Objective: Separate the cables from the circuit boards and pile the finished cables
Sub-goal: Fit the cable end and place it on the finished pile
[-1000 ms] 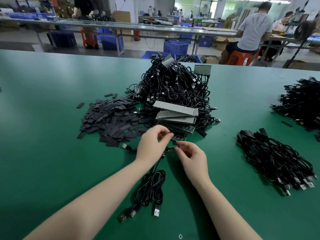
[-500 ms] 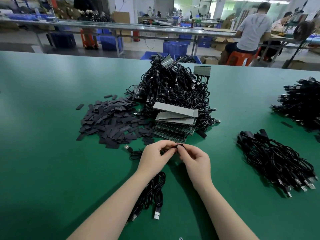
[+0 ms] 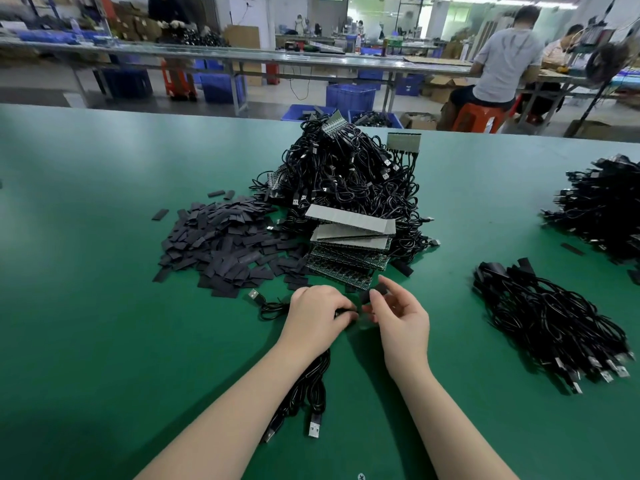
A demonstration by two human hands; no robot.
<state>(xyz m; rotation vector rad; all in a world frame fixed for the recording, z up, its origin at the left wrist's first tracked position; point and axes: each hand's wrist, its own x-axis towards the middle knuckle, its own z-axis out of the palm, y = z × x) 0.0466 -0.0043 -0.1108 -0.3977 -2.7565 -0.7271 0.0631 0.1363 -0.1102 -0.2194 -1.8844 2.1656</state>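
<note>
While my left hand (image 3: 317, 315) grips the cable (image 3: 308, 388) trailing below it and my right hand (image 3: 398, 317) pinches a black sleeve (image 3: 375, 293) just beside, a loose pinch could drop it.

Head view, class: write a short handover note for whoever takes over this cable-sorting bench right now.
Left hand: grips a black cable end, its coil trailing under the wrist.
Right hand: pinches a small dark piece; what it is, I cannot tell.
Centre: a big heap of tangled cables with circuit boards stacked at its front.
Left of the heap: black strips.
Done: finished cables piled on the right.
Left: the whole centre heap.
</note>
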